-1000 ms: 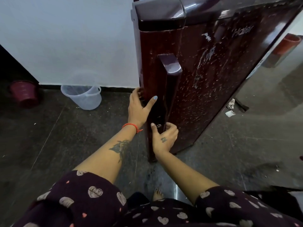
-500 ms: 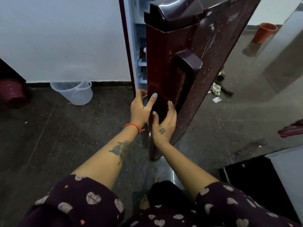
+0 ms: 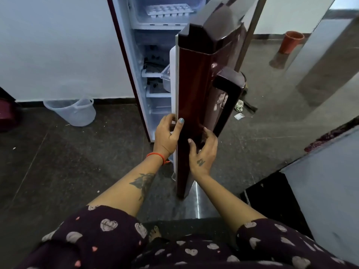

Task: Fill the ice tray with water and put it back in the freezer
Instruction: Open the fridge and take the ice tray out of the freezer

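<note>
Fridge door: glossy dark maroon; handle darker, near purple-black. Fridge interior: white, pale blue cast. Ice tray in top compartment: white. Wall: plain off-white, black skirting at base. Floor: dark grey-black, light speckles. Bucket: translucent clear-white. Pot: terracotta orange. Sleeves: deep purple, pale pink hearts. Left hand: light blue thumbnail; red-orange thread at wrist; dark tattoo on forearm. Right hand: small dark tattoo on back.
</note>
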A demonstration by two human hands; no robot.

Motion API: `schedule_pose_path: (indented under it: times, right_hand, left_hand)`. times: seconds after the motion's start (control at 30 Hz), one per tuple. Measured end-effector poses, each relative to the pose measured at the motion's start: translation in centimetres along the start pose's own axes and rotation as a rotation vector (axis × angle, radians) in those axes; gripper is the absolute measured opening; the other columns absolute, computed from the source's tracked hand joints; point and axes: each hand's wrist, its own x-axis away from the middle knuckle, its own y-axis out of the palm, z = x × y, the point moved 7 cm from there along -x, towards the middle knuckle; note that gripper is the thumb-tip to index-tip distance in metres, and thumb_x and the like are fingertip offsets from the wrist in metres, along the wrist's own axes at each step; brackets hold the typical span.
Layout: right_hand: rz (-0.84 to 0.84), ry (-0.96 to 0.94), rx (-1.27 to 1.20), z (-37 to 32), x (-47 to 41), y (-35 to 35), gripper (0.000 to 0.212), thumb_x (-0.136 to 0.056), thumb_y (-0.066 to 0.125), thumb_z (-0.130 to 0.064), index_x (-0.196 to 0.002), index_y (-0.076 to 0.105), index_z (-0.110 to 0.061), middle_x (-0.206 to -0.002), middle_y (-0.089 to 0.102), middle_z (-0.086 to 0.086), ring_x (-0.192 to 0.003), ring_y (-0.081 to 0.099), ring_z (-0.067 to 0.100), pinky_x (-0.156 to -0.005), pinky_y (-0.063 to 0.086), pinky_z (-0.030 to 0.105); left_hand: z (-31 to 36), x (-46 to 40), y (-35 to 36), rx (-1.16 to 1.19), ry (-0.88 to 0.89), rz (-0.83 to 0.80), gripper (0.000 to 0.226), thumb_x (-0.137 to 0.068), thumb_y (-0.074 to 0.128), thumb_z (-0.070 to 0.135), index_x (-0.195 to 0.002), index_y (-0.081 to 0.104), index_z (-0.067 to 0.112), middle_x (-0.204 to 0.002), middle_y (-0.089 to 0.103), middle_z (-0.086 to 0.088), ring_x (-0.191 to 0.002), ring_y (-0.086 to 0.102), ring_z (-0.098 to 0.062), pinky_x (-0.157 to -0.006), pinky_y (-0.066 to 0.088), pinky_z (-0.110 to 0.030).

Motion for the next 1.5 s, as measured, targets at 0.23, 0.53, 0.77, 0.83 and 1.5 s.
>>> schedule_pose_path:
  times: [0.23,0.53,0.77,0.83,1.5]
  right_hand:
    - [0.018,0.065,-0.046,3.5,-0.4,-6.5,0.052,-0.088,0.065,-0.017,-0.133,0.045,-0.003,-0.132,0.05,0.014,-0.121,0.052,0.026,-0.099,0.047,0.045]
    - [0.031,0.057,0.037,6.7,-2.4,-14.0,0.064,-0.085,0.07,-0.02,-0.138,0.04,0.0,-0.138,0.048,0.018,-0.127,0.047,0.031,-0.102,0.044,0.049]
    - [0.043,0.071,0.078,8.6,-4.5,-17.8,0.075,-0.081,0.073,-0.027,-0.141,0.036,-0.003,-0.139,0.047,0.017,-0.129,0.045,0.029,-0.106,0.038,0.033]
    - [0.058,0.079,0.085,9.0,-5.1,-18.8,0.075,-0.081,0.073,-0.025,-0.141,0.035,-0.002,-0.139,0.047,0.017,-0.129,0.045,0.029,-0.106,0.037,0.031]
    - [0.207,0.035,0.215,9.0,-3.3,-21.3,0.057,-0.089,0.064,-0.025,-0.138,0.042,-0.004,-0.137,0.044,0.019,-0.124,0.043,0.025,-0.101,0.027,0.019]
  left_hand:
    - [4.3,3.6,5.6,-0.031,0.017,-0.026,0.04,-0.087,0.046,0.051,-0.091,0.058,0.013,-0.083,0.063,0.004,-0.075,0.059,0.001,-0.063,0.04,-0.004]
    - [8.4,6.1,12.9,-0.051,0.009,-0.09,0.046,-0.085,0.057,0.047,-0.107,0.064,0.007,-0.096,0.07,-0.006,-0.087,0.067,-0.013,-0.075,0.052,-0.017]
    - [10.6,6.6,17.3,-0.049,0.0,-0.185,0.044,-0.087,0.062,0.043,-0.117,0.063,0.01,-0.102,0.072,-0.008,-0.094,0.068,-0.015,-0.085,0.056,-0.032]
    - [10.8,6.7,18.5,-0.054,0.006,-0.235,0.048,-0.087,0.061,0.045,-0.121,0.06,0.011,-0.108,0.07,-0.007,-0.099,0.067,-0.015,-0.088,0.055,-0.033]
    - [10.5,8.4,20.6,-0.117,-0.014,-0.39,0.057,-0.091,0.051,0.048,-0.139,0.045,0.019,-0.137,0.055,-0.005,-0.122,0.054,-0.018,-0.098,0.048,-0.041]
